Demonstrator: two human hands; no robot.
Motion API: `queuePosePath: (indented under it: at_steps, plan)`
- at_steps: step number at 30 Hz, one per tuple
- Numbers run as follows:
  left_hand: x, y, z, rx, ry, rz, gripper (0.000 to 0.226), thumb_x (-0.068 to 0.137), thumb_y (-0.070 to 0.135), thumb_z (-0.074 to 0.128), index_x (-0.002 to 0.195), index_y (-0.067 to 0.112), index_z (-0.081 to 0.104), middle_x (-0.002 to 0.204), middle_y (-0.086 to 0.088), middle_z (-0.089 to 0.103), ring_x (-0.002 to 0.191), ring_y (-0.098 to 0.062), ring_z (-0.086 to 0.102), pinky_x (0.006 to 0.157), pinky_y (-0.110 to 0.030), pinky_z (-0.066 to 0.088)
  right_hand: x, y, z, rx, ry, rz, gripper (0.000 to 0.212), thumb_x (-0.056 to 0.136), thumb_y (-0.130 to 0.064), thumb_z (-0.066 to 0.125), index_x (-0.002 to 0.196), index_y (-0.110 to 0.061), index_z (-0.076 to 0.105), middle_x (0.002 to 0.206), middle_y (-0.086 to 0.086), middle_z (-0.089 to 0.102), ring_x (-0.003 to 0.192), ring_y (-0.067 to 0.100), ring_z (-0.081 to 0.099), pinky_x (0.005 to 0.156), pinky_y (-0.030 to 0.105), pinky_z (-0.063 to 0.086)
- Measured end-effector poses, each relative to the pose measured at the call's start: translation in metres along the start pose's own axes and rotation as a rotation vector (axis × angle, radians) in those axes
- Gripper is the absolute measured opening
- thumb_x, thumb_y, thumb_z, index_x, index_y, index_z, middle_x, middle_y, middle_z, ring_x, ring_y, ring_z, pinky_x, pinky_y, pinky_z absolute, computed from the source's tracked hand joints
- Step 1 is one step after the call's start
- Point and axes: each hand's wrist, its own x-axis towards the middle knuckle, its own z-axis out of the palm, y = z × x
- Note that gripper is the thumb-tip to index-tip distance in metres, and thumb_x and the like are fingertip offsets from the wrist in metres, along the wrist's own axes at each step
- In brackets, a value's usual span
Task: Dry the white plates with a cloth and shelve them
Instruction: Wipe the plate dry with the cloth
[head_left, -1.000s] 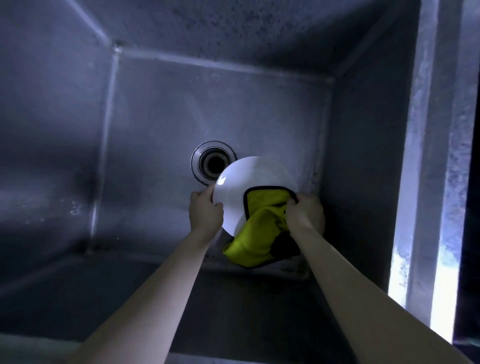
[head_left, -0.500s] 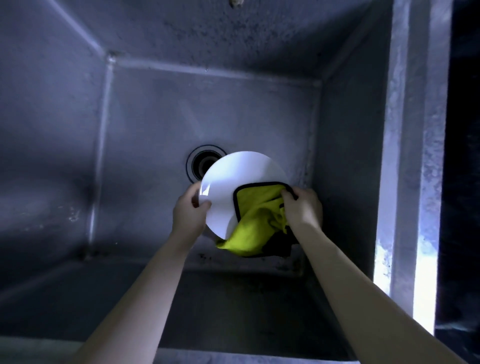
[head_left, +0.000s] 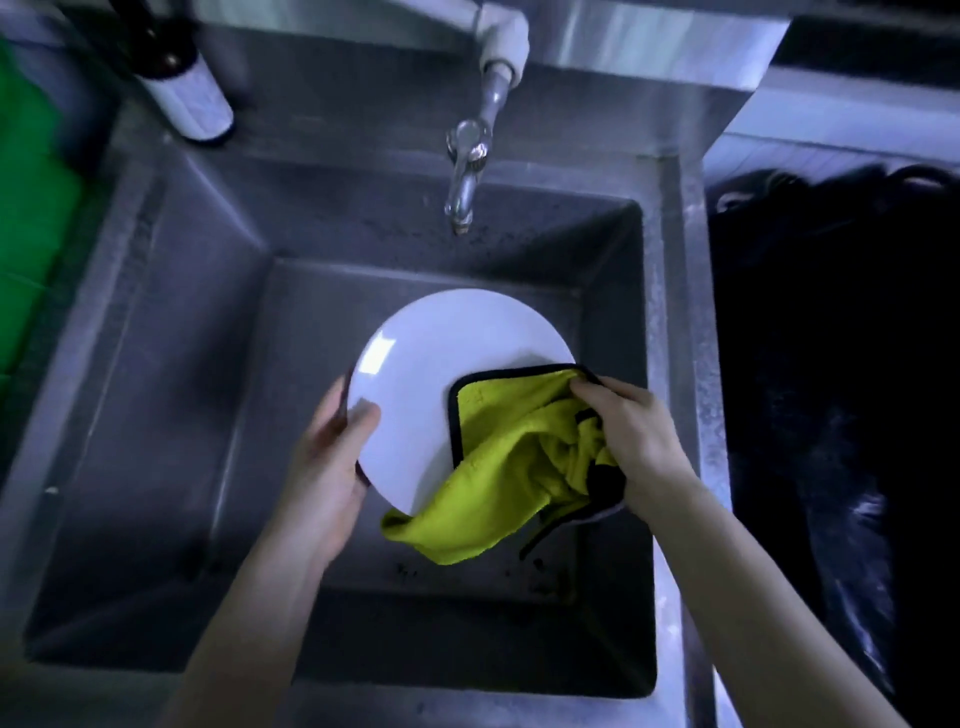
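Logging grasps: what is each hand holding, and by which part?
Left hand: white plate, grip on its left rim. Right hand: yellow cloth, grip on a bunched fold, against the plate.

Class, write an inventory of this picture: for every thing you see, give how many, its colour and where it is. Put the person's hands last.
plate: one, white, held over the basin, in front of the tap
cloth: one, yellow-green with black edging, against the plate's right side and hanging below it
sink: one, grey steel, fills the middle of the view
tap: one, silver, at the back of the sink, spout over the basin
bottle: one, dark with a pale label, on the sink's back left corner
green surface: one, green, far left edge; too little shows to name it
dark heap: one, black, right of the sink; too dim to identify
left hand: one, grips the plate's left rim
right hand: one, grips the cloth against the plate
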Motion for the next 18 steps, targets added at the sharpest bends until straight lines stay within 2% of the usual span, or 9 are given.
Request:
queuePosePath:
  at_steps: [2, 5, 7, 8, 10, 11, 13, 16, 18]
  plan:
    - [-0.011, 0.012, 0.016, -0.071, -0.005, 0.045, 0.047, 0.092, 0.016, 0.055, 0.138, 0.025, 0.056, 0.134, -0.004, 0.067, 0.121, -0.022, 0.065, 0.089, -0.036, 0.059, -0.014, -0.020, -0.011, 0.102, -0.037, 0.031, 0.013, 0.086, -0.019, 0.070, 0.077, -0.019, 0.079, 0.082, 0.012, 0.076, 0.074, 0.027, 0.074, 0.060, 0.036, 0.062]
    - [-0.024, 0.031, 0.039, -0.064, 0.067, 0.108, 0.047, 0.097, 0.018, 0.053, 0.143, 0.032, 0.051, 0.138, 0.003, 0.064, 0.127, -0.020, 0.061, 0.103, -0.049, 0.052, -0.035, -0.045, -0.031, 0.163, -0.096, 0.062, 0.015, 0.088, -0.018, 0.069, 0.097, -0.007, 0.074, 0.091, 0.019, 0.075, 0.083, 0.032, 0.073, 0.074, 0.045, 0.061]
    - [-0.029, 0.045, 0.048, -0.045, 0.105, 0.151, 0.048, 0.098, 0.019, 0.053, 0.142, 0.038, 0.052, 0.138, 0.012, 0.063, 0.129, -0.015, 0.058, 0.108, -0.052, 0.047, -0.049, -0.058, -0.053, 0.136, -0.122, 0.056, 0.020, 0.089, -0.019, 0.069, 0.098, -0.002, 0.073, 0.093, 0.024, 0.073, 0.081, 0.034, 0.073, 0.074, 0.047, 0.061]
    - [-0.030, 0.052, 0.052, -0.030, 0.118, 0.176, 0.048, 0.099, 0.018, 0.052, 0.140, 0.043, 0.053, 0.137, 0.017, 0.063, 0.128, -0.011, 0.059, 0.106, -0.049, 0.049, -0.055, -0.064, -0.065, 0.114, -0.138, 0.044, 0.022, 0.089, -0.021, 0.069, 0.097, -0.001, 0.073, 0.093, 0.024, 0.073, 0.080, 0.034, 0.073, 0.070, 0.045, 0.061]
    - [-0.035, 0.068, 0.060, 0.006, 0.138, 0.228, 0.050, 0.101, 0.014, 0.049, 0.137, 0.049, 0.053, 0.130, 0.028, 0.063, 0.120, 0.002, 0.061, 0.091, -0.031, 0.055, -0.070, -0.077, -0.093, 0.073, -0.162, 0.006, 0.023, 0.089, -0.025, 0.068, 0.090, -0.003, 0.077, 0.092, 0.022, 0.074, 0.078, 0.033, 0.074, 0.063, 0.040, 0.060]
    - [-0.039, 0.077, 0.063, 0.024, 0.142, 0.254, 0.052, 0.102, 0.012, 0.047, 0.137, 0.051, 0.050, 0.127, 0.035, 0.062, 0.115, 0.009, 0.060, 0.085, -0.022, 0.054, -0.077, -0.084, -0.106, 0.062, -0.168, -0.018, 0.023, 0.089, -0.026, 0.067, 0.086, -0.005, 0.078, 0.091, 0.021, 0.074, 0.077, 0.032, 0.074, 0.060, 0.037, 0.059]
    - [-0.047, 0.093, 0.069, 0.045, 0.146, 0.288, 0.056, 0.103, 0.010, 0.046, 0.136, 0.055, 0.048, 0.123, 0.043, 0.058, 0.112, 0.018, 0.056, 0.082, -0.013, 0.048, -0.090, -0.097, -0.127, 0.064, -0.169, -0.067, 0.023, 0.089, -0.027, 0.066, 0.085, -0.007, 0.078, 0.092, 0.019, 0.075, 0.076, 0.030, 0.074, 0.057, 0.034, 0.059]
    - [-0.058, 0.113, 0.075, 0.033, 0.129, 0.308, 0.057, 0.103, 0.011, 0.045, 0.131, 0.061, 0.048, 0.130, 0.038, 0.058, 0.114, 0.016, 0.056, 0.079, -0.011, 0.050, -0.108, -0.111, -0.140, 0.027, -0.210, -0.190, 0.025, 0.092, -0.027, 0.063, 0.090, -0.007, 0.077, 0.094, 0.019, 0.075, 0.077, 0.027, 0.074, 0.059, 0.029, 0.059]
    - [-0.065, 0.123, 0.081, 0.028, 0.122, 0.330, 0.056, 0.103, 0.010, 0.045, 0.129, 0.061, 0.049, 0.134, 0.033, 0.057, 0.118, 0.012, 0.056, 0.087, -0.018, 0.049, -0.119, -0.119, -0.138, -0.031, -0.255, -0.298, 0.028, 0.095, -0.027, 0.059, 0.085, -0.008, 0.078, 0.091, 0.020, 0.074, 0.074, 0.026, 0.073, 0.057, 0.027, 0.057]
